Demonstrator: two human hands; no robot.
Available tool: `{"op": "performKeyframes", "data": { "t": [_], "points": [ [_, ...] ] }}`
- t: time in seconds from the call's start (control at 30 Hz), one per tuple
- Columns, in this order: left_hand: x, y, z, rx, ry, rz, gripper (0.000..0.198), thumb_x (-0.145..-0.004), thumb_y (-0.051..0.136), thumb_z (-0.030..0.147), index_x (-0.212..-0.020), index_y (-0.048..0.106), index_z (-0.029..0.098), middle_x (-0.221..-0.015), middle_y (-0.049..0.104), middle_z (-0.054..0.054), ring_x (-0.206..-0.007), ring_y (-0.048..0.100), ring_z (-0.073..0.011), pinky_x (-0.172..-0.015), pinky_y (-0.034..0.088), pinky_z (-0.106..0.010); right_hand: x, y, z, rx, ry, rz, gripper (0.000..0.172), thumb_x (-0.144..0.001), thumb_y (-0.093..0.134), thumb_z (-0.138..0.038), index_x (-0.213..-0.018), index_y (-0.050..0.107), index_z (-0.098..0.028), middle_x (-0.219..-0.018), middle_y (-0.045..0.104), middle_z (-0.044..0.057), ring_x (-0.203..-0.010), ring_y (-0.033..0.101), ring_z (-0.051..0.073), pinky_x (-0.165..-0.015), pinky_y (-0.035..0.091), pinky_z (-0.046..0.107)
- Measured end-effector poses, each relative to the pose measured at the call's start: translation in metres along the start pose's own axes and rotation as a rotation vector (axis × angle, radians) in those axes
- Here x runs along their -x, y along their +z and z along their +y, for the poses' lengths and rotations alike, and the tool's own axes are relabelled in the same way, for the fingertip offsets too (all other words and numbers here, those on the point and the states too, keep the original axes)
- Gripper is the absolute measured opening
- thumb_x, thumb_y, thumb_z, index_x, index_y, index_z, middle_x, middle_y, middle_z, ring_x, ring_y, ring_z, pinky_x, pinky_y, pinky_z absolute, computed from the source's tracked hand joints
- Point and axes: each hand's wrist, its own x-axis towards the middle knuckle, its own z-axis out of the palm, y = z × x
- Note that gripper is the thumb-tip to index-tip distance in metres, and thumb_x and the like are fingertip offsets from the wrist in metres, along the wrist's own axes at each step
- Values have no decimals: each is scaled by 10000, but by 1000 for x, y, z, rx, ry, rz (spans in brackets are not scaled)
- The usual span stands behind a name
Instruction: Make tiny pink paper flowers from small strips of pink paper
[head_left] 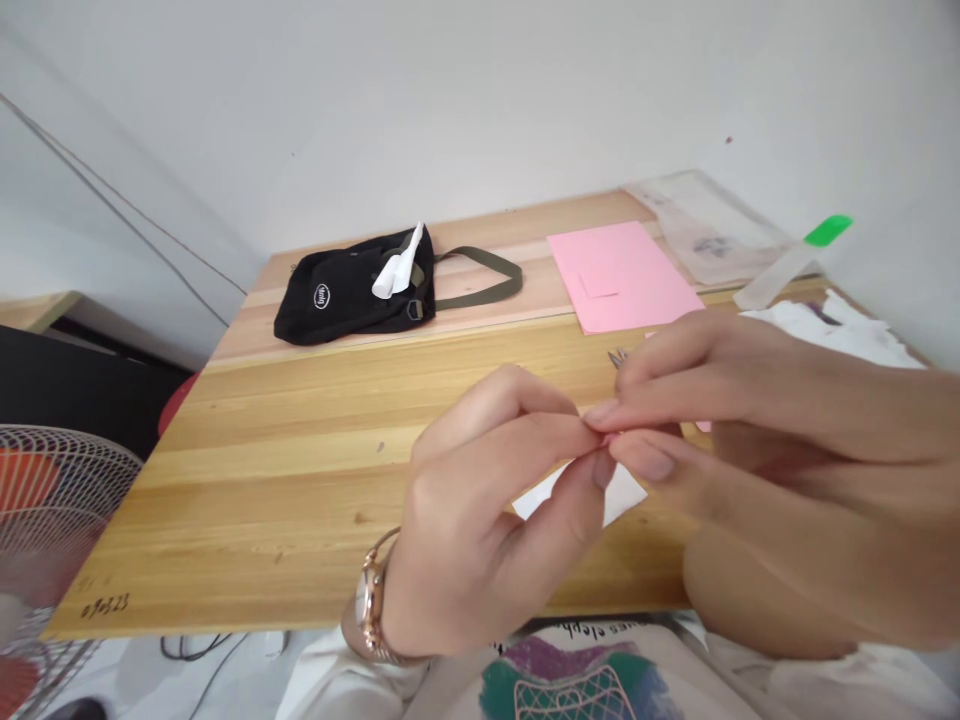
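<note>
My left hand and my right hand meet above the front part of the wooden table. Between their pinched fingertips shows a tiny piece of pink paper, mostly hidden by the fingers. Both hands are closed on it, thumb against index finger. Below them a white sheet of paper lies on the tabletop, partly covered by my left hand. Metal tips of a tool stick out behind my right hand; the rest of it is hidden.
The wooden table stands against a white wall. On it lie a black bag with a white item on top, a pink sheet, a clear plastic bag, a green-ended translucent stick and torn white paper. A fan stands left.
</note>
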Motion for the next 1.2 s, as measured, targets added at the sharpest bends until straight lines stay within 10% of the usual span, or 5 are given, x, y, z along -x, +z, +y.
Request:
{"op": "performKeyframes", "data": {
  "t": [1.2],
  "points": [
    [0,-1,1,46,18,24,105,-737,542,70,-771,609,143,-724,558,-50,-660,542,-121,-529,488,-243,9,0,5,-8,-23,-4,57,-680,647,-218,-673,666,-271,-635,587,1,-541,539,130,-409,422,250]
  ]
}}
